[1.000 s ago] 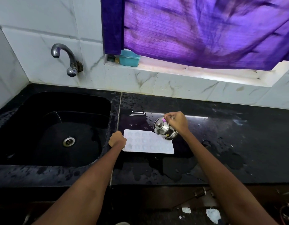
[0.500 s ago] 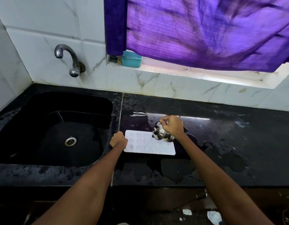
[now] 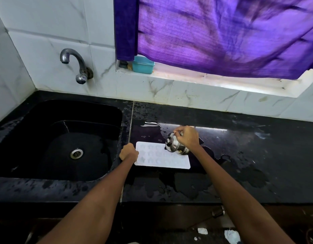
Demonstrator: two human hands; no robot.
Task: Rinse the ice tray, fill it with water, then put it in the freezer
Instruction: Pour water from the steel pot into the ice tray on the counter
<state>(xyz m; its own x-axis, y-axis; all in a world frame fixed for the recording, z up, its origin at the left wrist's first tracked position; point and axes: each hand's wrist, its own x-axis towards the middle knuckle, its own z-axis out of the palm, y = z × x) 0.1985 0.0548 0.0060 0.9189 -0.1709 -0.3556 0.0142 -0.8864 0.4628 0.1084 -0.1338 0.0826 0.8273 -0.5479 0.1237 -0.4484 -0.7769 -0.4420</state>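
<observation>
A black stone bench (image 3: pixel 240 182), wet in patches, carries the white ice tray (image 3: pixel 157 158), lying flat just right of the black sink (image 3: pixel 46 138). The tray is a thin rectangle with shallow moulded cells (their shapes too faint to name). The left hand (image 3: pixel 128 154) grips the tray's left edge with curled fingers; the right hand (image 3: pixel 186 137) holds a tilted steel pot (image 3: pixel 175 146) over the tray's far right corner. Behind the sink, a tap (image 3: pixel 76 65) juts from white tiles; a teal tub (image 3: pixel 143 65) and purple curtain (image 3: pixel 222 32) lie right of it.
</observation>
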